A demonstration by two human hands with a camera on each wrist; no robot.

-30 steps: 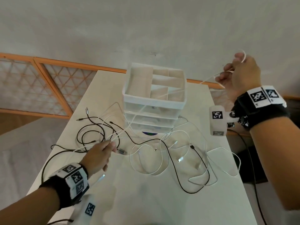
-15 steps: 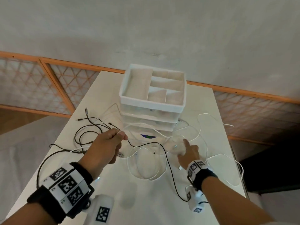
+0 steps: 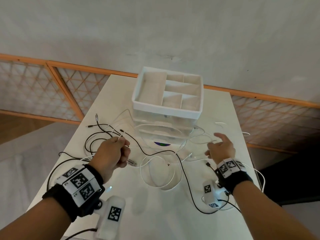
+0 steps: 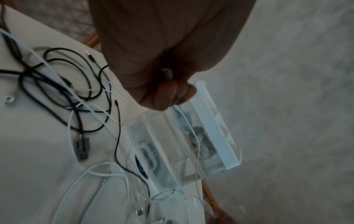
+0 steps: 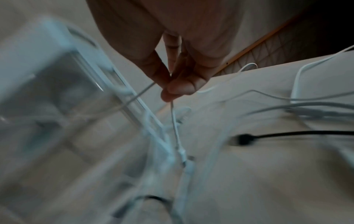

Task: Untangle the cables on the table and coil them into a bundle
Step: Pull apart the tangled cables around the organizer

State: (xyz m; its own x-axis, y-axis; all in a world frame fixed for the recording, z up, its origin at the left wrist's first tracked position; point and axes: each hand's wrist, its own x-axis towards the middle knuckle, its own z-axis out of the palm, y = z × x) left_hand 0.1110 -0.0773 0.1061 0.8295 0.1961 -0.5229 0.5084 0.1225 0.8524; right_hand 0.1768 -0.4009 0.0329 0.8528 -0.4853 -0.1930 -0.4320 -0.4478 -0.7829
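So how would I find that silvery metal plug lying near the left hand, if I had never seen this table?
Start at the white plastic drawer organiser at the far end of the white table, then drop to the person's left hand, which grips a thin white cable. Just right of its curled fingers lies the silvery metal plug: broad, flat and boxy, while the other connectors nearby are slim and small.

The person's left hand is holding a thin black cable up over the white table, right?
Not quite. The left hand holds a thin white cable, not a black one, up over the white table. The left wrist view shows it; the black cables lie on the table.
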